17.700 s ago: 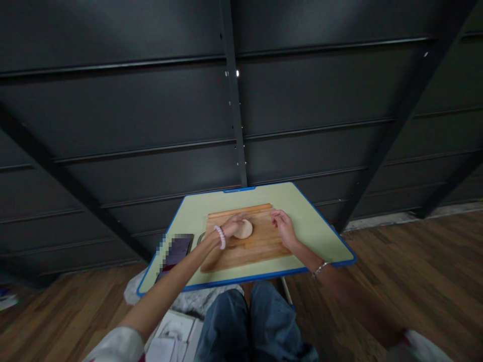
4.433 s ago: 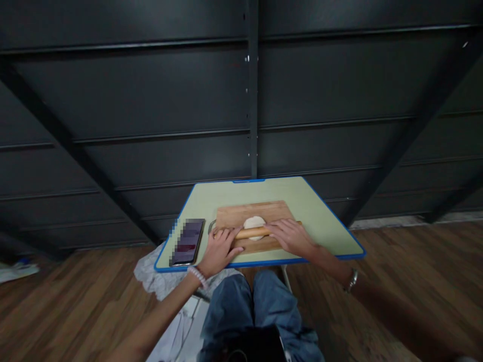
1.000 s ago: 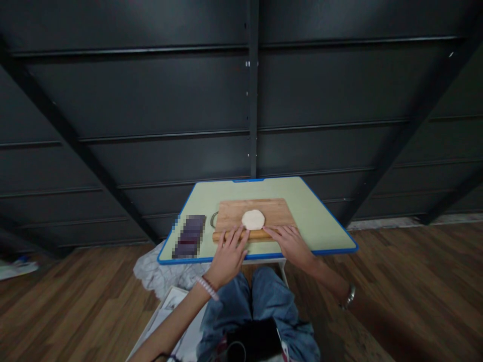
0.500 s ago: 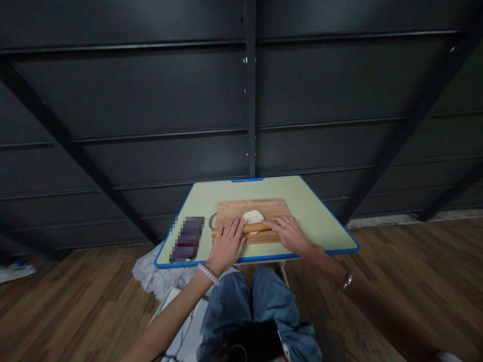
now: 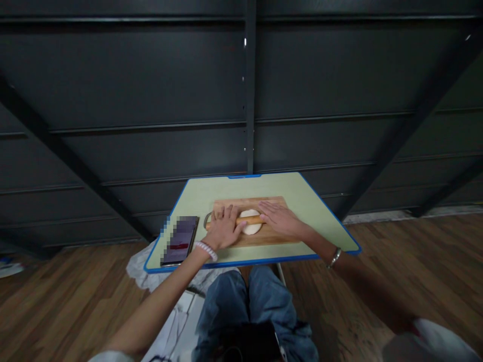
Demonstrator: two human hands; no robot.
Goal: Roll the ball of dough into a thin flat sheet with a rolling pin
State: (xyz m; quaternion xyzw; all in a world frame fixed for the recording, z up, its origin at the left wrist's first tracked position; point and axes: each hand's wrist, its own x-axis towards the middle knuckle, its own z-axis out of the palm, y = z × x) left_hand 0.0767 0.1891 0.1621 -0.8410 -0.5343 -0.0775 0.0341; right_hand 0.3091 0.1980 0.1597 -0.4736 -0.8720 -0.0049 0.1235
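A wooden rolling pin [image 5: 249,219] lies across a flat round of pale dough [image 5: 251,228] on a wooden cutting board [image 5: 271,236]. My left hand [image 5: 223,229] lies flat on the pin's left end, fingers stretched out. My right hand [image 5: 277,217] presses flat on the pin's right end, fingers also extended. The dough shows both behind and in front of the pin. The board rests on a small light green table with a blue rim [image 5: 320,221].
A dark phone [image 5: 180,240] lies on the table left of the board. A dark metal panelled wall [image 5: 241,100] rises right behind the table. Wooden floor [image 5: 415,261] surrounds it; white cloth and papers [image 5: 177,311] lie under the table's left. My knees in jeans [image 5: 249,306] are below.
Over the last second both hands pushed the rolling pin away from me, from the board's near edge up onto the middle of the dough.
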